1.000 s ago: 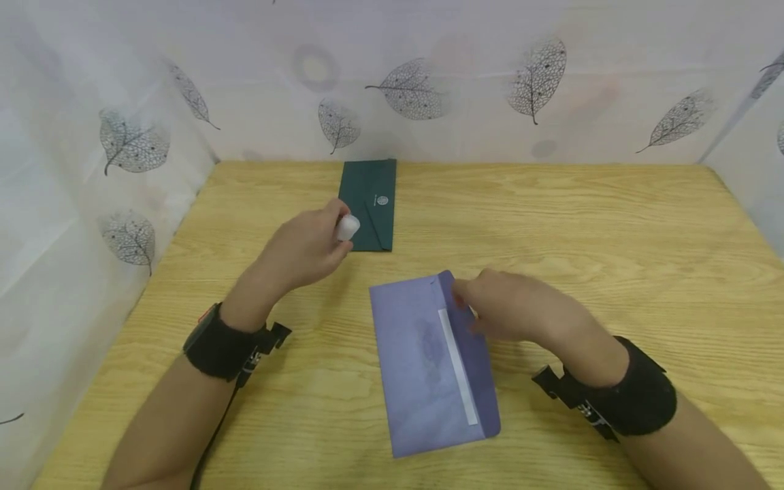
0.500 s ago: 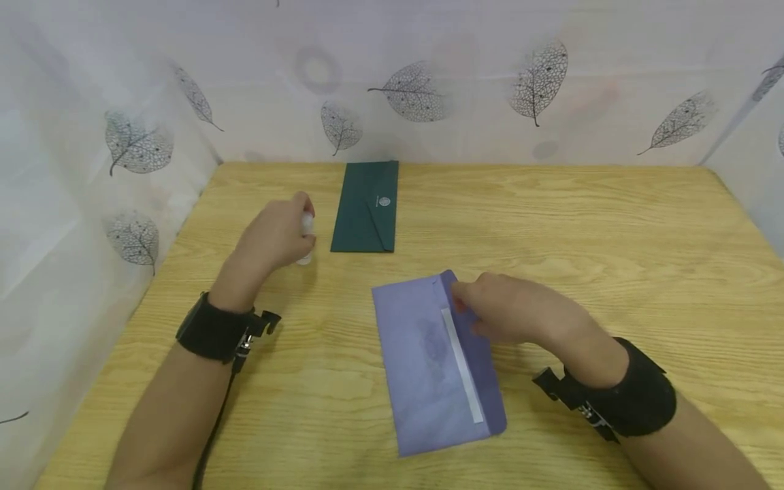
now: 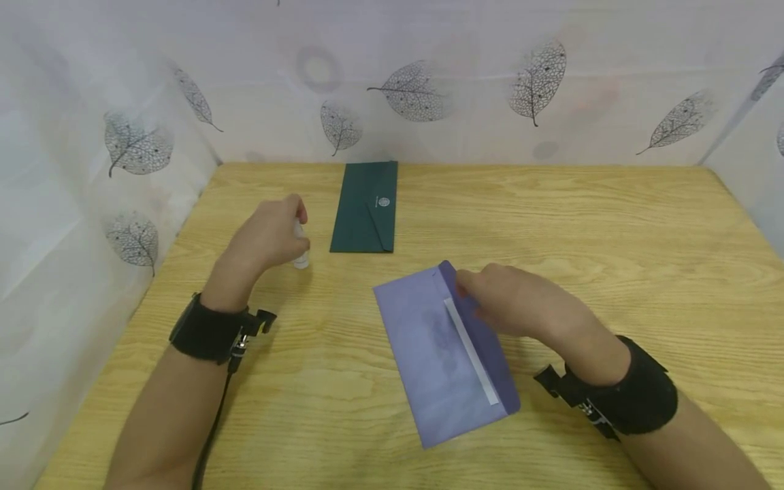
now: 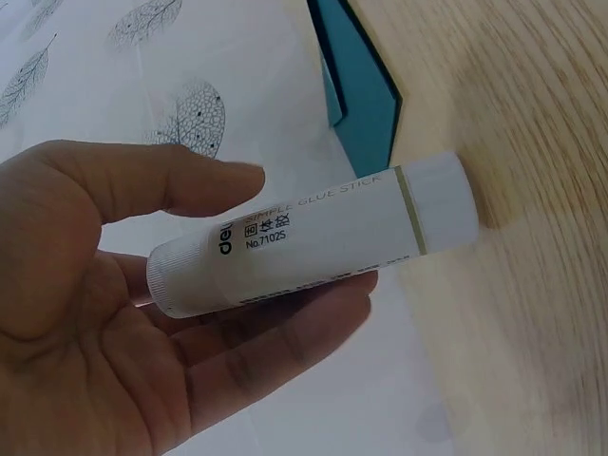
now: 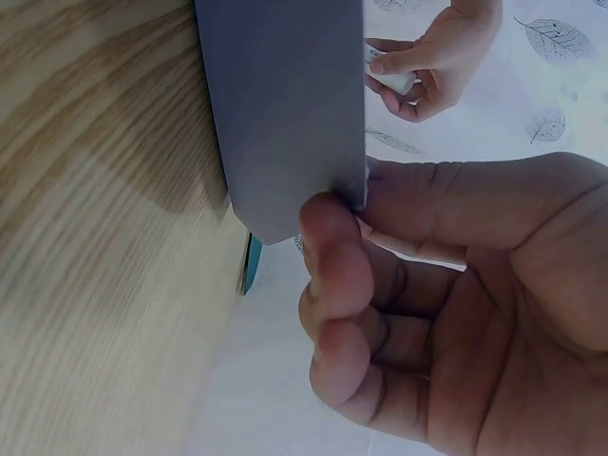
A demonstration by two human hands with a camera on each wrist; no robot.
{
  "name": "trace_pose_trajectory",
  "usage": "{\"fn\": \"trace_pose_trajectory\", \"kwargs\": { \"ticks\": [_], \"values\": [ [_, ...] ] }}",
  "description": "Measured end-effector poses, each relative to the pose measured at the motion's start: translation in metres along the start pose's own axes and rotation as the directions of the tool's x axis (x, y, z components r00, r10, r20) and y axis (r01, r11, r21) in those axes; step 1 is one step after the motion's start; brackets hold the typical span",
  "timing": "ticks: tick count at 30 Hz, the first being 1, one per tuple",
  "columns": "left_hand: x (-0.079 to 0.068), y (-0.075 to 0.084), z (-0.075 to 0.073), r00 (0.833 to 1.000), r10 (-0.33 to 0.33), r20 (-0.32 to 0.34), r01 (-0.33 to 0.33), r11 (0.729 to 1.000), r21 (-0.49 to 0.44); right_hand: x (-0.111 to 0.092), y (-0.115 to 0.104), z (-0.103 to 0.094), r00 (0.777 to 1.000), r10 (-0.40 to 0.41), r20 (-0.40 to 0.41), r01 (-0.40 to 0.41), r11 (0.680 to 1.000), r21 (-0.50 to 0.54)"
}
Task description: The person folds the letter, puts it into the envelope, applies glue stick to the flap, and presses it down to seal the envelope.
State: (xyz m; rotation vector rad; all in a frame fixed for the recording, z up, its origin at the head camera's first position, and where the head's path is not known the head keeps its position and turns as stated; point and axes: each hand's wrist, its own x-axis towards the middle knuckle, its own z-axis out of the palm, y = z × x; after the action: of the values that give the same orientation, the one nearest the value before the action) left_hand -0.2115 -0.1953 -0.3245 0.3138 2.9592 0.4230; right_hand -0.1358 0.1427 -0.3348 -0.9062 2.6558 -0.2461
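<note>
My left hand (image 3: 263, 231) holds a white glue stick (image 4: 313, 233) between thumb and fingers, at the left of the table. In the left wrist view the thumb lies along its upper side, the other fingers are behind and below, and its far end is close to the tabletop; whether it touches cannot be told. My right hand (image 3: 517, 299) pinches the edge of the raised flap (image 5: 285, 104) of a purple envelope (image 3: 422, 354). A white strip (image 3: 471, 350) runs along the envelope beside that flap.
A dark green envelope (image 3: 365, 211) with a small round emblem lies near the back edge of the wooden table (image 3: 582, 218). Leaf-patterned white cloth (image 3: 465, 136) hangs at the back and both sides. Each wrist wears a black band (image 3: 211, 330) with a camera mount.
My left hand has moved left and lower with the glue stick, away from the green envelope. The purple envelope has turned slightly, its near end swinging right, with my right hand still pinching the flap.
</note>
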Motion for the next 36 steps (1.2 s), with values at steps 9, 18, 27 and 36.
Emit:
{"fn": "trace_pose_trajectory", "kwargs": {
  "ticks": [9, 18, 27, 36],
  "values": [
    [-0.001, -0.001, -0.001, 0.999, 0.022, 0.036, -0.022, 1.0, 0.02, 0.001, -0.001, 0.001, 1.0, 0.005, 0.014, -0.005, 1.0, -0.001],
    [-0.001, 0.0, 0.0, 0.999, 0.039, 0.036, -0.041, 0.998, 0.042, 0.001, 0.0, 0.002, 1.0, 0.017, 0.014, -0.017, 1.0, 0.001],
    [-0.01, 0.031, 0.015, 0.93, 0.255, -0.264, -0.202, 0.956, 0.211, 0.001, -0.003, 0.001, 1.0, 0.009, 0.008, -0.009, 1.0, 0.001],
    [-0.028, 0.078, 0.048, 0.846, 0.534, 0.005, -0.51, 0.806, 0.301, 0.002, -0.005, 0.001, 1.0, 0.011, 0.007, -0.011, 1.0, -0.004]
  ]
}}
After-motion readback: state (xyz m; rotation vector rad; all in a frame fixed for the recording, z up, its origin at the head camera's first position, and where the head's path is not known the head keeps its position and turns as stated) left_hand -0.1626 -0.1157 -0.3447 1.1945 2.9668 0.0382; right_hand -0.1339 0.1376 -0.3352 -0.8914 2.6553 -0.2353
